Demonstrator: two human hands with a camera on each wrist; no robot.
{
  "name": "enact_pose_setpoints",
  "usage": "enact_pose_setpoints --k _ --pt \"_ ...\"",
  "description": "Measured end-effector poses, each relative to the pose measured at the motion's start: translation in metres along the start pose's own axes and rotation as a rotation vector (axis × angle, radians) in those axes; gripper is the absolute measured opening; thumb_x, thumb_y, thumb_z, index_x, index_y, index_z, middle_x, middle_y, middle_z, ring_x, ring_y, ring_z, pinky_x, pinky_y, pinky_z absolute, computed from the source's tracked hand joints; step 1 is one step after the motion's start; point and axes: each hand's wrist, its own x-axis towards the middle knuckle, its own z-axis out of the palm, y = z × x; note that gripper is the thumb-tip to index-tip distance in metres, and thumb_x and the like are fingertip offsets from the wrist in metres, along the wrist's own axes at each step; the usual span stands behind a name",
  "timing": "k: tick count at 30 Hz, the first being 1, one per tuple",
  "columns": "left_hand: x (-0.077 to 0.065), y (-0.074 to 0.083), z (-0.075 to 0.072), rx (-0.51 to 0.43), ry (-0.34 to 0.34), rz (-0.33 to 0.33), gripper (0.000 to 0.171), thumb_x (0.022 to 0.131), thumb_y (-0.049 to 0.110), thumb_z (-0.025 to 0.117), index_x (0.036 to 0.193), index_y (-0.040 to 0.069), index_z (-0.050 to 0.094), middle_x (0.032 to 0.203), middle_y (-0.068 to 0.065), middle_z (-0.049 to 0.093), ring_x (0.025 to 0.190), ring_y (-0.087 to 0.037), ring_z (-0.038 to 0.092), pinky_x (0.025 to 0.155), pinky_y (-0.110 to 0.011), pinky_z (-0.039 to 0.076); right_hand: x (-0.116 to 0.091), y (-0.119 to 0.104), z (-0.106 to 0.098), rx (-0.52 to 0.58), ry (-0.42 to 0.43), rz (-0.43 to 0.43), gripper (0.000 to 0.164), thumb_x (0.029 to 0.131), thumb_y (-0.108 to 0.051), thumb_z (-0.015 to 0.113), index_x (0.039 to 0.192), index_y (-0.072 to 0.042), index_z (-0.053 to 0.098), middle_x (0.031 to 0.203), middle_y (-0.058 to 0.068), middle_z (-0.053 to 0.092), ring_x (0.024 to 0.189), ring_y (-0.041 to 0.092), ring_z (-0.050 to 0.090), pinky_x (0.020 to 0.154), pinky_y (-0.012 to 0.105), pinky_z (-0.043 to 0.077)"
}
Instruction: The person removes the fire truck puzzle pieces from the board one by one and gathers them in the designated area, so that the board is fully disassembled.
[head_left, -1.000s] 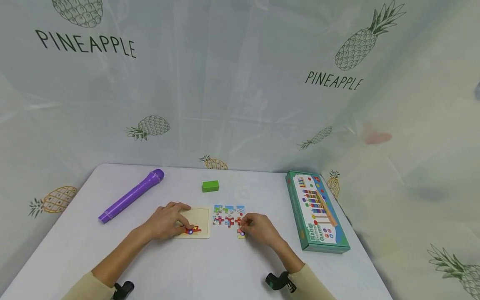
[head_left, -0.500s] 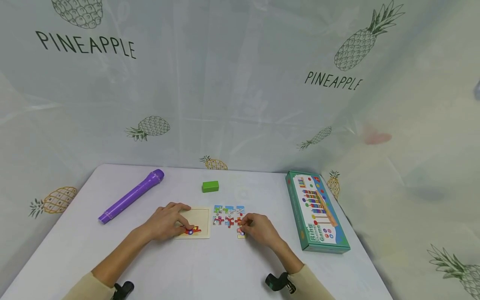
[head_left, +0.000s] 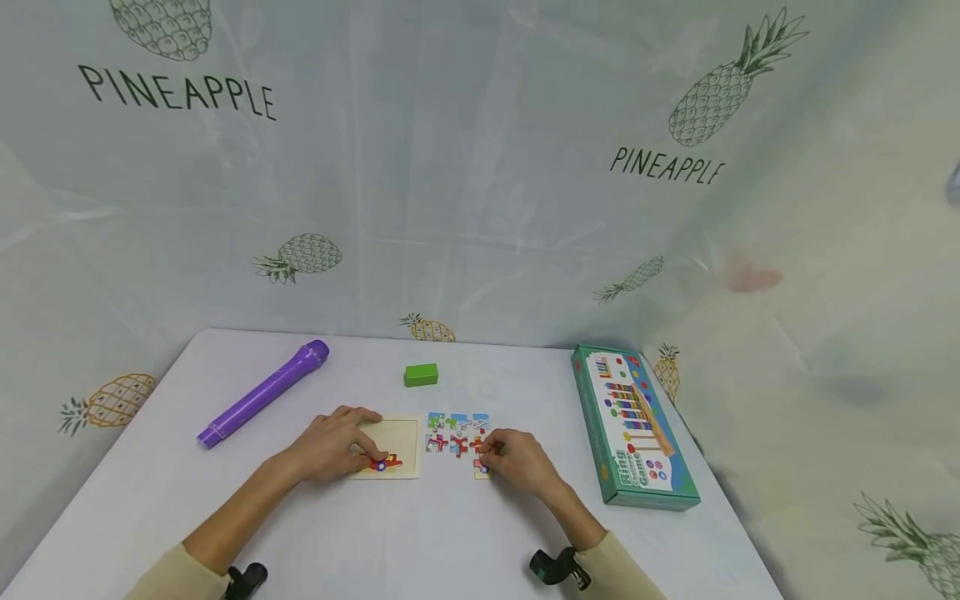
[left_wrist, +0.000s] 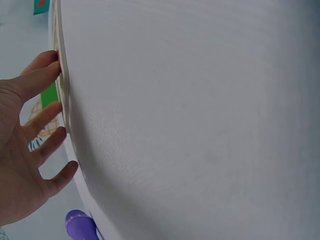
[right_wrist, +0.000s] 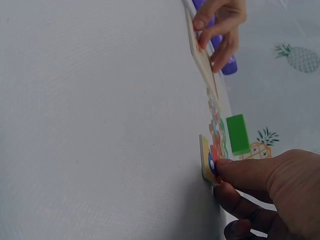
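My left hand (head_left: 330, 446) lies over the left part of a shallow wooden puzzle tray (head_left: 408, 429), fingers spread. Its thumb and index fingertip touch puzzle pieces with a red vehicle picture (head_left: 388, 462) in the tray's lower part; the hand hides the tray's left side. In the left wrist view, other fingertips sit right at the tray's edge. To the right of the tray, my right hand (head_left: 517, 458) pinches a puzzle piece (right_wrist: 206, 159), yellow with a blue wheel, between thumb and fingers. Loose puzzle pieces (head_left: 457, 421) lie in rows between tray and right hand.
A green block (head_left: 421, 375) stands behind the tray. At the back left lies a purple microphone-shaped tube (head_left: 262, 396). A green game box (head_left: 633, 429) rests on the right of the white table (head_left: 420, 542). Behind the table hangs a pineapple-print curtain (head_left: 480, 167).
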Motion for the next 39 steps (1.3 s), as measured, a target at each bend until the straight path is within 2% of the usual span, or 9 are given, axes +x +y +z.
enact_pose_setpoints --k 25,32,39 --pt "-0.001 -0.002 0.001 -0.036 -0.009 -0.009 0.018 0.082 0.03 0.082 0.094 0.043 0.08 0.142 -0.005 0.056 0.133 -0.038 0.045 0.095 -0.067 0.039 -0.001 -0.001 0.003 0.015 0.017 -0.038 0.005 0.091 -0.015 0.075 0.088 -0.016 0.071 0.077 -0.01 0.061 0.07 0.006 0.053 0.061 0.022 0.045" --pt "-0.001 0.001 0.001 -0.026 0.01 0.006 0.024 0.079 0.025 0.083 0.095 0.042 0.079 0.14 -0.007 0.057 0.13 -0.039 0.047 0.093 -0.067 0.04 0.008 -0.021 0.008 0.009 0.03 -0.062 0.005 0.091 -0.018 0.075 0.089 -0.015 0.071 0.079 -0.011 0.062 0.07 0.006 0.053 0.06 0.022 0.046" --pt "-0.001 0.004 0.0 -0.025 0.012 0.005 0.026 0.08 0.025 0.082 0.099 0.039 0.073 0.14 -0.008 0.057 0.129 -0.039 0.048 0.091 -0.066 0.041 0.024 -0.051 0.028 0.044 -0.013 -0.099 0.003 0.091 -0.016 0.074 0.088 -0.016 0.072 0.078 -0.012 0.061 0.073 0.004 0.053 0.062 0.021 0.045"
